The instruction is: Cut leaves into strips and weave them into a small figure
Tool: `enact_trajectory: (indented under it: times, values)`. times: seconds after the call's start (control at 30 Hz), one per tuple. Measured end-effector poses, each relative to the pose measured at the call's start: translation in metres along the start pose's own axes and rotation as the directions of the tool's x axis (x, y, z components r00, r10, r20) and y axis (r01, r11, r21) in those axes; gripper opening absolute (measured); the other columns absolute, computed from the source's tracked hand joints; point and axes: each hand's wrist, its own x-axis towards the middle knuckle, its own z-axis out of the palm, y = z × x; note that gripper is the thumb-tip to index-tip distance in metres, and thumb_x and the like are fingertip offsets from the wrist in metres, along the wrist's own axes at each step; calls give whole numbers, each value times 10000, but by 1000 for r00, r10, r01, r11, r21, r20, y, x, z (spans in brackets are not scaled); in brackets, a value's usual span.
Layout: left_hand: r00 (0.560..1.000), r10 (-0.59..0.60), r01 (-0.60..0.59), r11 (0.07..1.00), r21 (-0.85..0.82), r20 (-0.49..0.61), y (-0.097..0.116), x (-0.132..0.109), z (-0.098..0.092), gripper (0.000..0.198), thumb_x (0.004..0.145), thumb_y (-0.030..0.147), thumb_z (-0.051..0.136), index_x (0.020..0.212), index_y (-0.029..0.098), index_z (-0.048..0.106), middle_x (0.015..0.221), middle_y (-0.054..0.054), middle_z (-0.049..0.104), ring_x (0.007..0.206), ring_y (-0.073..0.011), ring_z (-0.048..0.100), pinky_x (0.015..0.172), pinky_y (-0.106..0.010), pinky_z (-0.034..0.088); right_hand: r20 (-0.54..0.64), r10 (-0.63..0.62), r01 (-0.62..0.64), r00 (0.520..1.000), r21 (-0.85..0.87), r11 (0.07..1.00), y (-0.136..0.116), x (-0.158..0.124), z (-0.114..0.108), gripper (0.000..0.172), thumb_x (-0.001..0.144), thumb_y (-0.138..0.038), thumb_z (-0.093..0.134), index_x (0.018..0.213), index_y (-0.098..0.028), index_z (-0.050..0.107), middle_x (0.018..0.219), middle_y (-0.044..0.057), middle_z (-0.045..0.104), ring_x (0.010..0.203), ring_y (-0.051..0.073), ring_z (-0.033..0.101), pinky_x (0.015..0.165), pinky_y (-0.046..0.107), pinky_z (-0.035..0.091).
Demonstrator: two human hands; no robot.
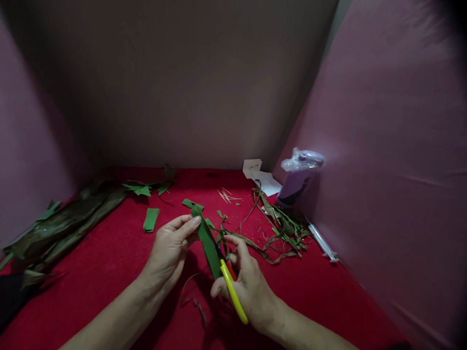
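Between thumb and fingers, my left hand [171,245] pinches the upper end of a long green leaf strip [207,243]. My right hand [251,287] is closed around a cutting tool with yellow and red handles, which looks like scissors [233,297]. The tool's dark blades lie against the right edge of the strip and are partly hidden by it. Beyond the hands, one cut leaf piece [151,219] rests on the red cloth, and another leaf piece [192,204] lies just past the strip's tip.
Dried leaves and stems [288,226] are heaped at the right, near a syringe [323,243] and a purple bottle [299,182] with clear plastic on top. Toothpicks [228,195] and white paper [267,183] lie farther back. Large brown-green leaves [69,228] run along the left wall.
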Motion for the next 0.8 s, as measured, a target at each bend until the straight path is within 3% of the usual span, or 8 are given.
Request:
enact_trajectory:
  times: [0.23, 0.57, 0.8]
  values:
    - [1000, -1, 2, 1000, -7, 23, -2, -3, 0, 98, 609, 150, 750, 635, 131, 657, 628, 0, 676, 594, -93, 611, 618, -185, 506, -29, -47, 46, 998, -35, 998, 3, 0, 1, 813, 530, -215, 787, 1224, -227, 363, 630, -94, 374, 528, 84, 349, 487, 200, 299]
    - [1000, -19, 19, 1000, 21, 9, -4, -3, -2, 125, 618, 185, 749, 660, 133, 644, 638, 3, 659, 613, -105, 605, 613, -202, 498, 29, -118, 119, 993, -60, 991, 10, 1, 4, 559, 701, -99, 586, 1203, -167, 349, 466, -106, 481, 476, 95, 290, 474, 211, 230]
    - [1000, -14, 14, 1000, 1, -2, -6, -2, 0, 127, 597, 165, 758, 651, 128, 650, 609, 18, 640, 575, -79, 575, 587, -181, 493, 9, -84, 84, 996, -81, 993, 10, 0, 3, 648, 628, -149, 681, 1189, -217, 364, 571, -103, 418, 512, 93, 366, 494, 207, 285]
